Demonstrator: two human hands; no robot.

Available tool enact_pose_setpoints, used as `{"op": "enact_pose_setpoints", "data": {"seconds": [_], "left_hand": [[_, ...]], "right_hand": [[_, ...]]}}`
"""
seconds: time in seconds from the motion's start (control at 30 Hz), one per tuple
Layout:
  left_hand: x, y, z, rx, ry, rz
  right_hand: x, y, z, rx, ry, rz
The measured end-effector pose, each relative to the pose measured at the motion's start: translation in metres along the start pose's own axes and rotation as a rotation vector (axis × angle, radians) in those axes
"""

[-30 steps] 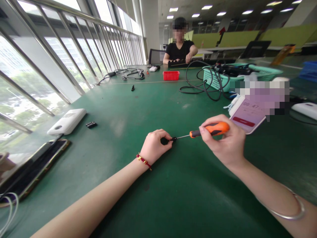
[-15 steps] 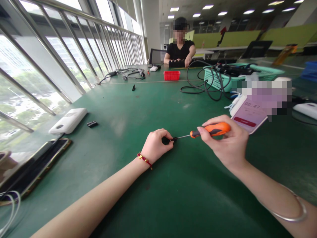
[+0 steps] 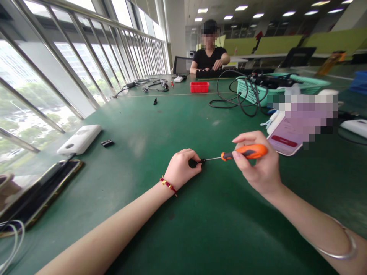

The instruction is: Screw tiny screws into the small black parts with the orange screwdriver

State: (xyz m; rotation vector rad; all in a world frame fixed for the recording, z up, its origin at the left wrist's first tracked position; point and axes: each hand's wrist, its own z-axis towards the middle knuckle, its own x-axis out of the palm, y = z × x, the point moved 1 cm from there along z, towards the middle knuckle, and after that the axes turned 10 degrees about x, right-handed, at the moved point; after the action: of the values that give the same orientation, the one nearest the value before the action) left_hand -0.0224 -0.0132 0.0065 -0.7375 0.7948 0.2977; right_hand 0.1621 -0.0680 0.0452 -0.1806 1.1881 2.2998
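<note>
Near the middle of the green table, my left hand [image 3: 183, 168] pinches a small black part [image 3: 202, 161] between thumb and fingers. My right hand [image 3: 260, 164] holds a screwdriver [image 3: 249, 152] with an orange and dark grey handle, lying nearly level. Its thin metal shaft points left, and the tip meets the black part; the exact contact is too small to make out. The right thumb presses on the handle, while the index finger is raised off it. Another small black piece [image 3: 107, 143] lies to the left on the table, and one more [image 3: 155, 101] lies farther back.
A white power bank [image 3: 80, 139] and a dark phone [image 3: 43, 191] lie left. A red tray [image 3: 199, 87], a teal basket [image 3: 250, 91] with cables and a lit phone [image 3: 286, 139] stand beyond my hands. Across the table sits a person [image 3: 208, 57] in black.
My right index finger has lifted and the right hand has turned slightly around the screwdriver handle. My left hand keeps its pinch. The person across has moved a hand.
</note>
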Motion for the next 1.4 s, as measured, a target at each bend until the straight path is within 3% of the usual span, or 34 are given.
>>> {"op": "enact_pose_setpoints", "data": {"seconds": [0.17, 0.4, 0.53, 0.67, 0.83, 0.97, 1.07, 1.17, 1.4], "left_hand": [[0.000, 0.000, 0.000, 0.009, 0.009, 0.025], [0.000, -0.002, 0.000, 0.018, 0.019, 0.035], [-0.001, -0.001, 0.000, 0.018, 0.020, 0.032], [-0.001, 0.000, 0.001, 0.016, 0.023, 0.020], [-0.001, 0.001, 0.001, -0.004, 0.021, -0.009], [-0.001, 0.002, 0.001, -0.013, 0.020, -0.035], [-0.001, 0.002, 0.001, -0.017, 0.019, -0.043], [-0.001, 0.002, 0.000, -0.013, 0.015, -0.037], [-0.001, 0.001, 0.001, 0.003, 0.021, -0.001]], "right_hand": [[0.000, 0.005, -0.001, 0.040, 0.034, -0.051], [0.002, 0.003, 0.000, 0.057, 0.016, 0.060], [0.003, 0.008, -0.001, 0.134, 0.076, -0.058], [0.001, 0.010, 0.000, 0.117, 0.136, -0.062], [0.001, 0.005, 0.002, 0.068, 0.042, 0.016], [0.002, 0.006, 0.002, 0.176, 0.008, -0.008], [0.003, 0.012, -0.001, 0.228, 0.086, -0.050], [0.003, 0.017, -0.003, 0.210, 0.117, -0.073], [0.006, 0.014, -0.005, 0.116, 0.029, -0.054]]}}
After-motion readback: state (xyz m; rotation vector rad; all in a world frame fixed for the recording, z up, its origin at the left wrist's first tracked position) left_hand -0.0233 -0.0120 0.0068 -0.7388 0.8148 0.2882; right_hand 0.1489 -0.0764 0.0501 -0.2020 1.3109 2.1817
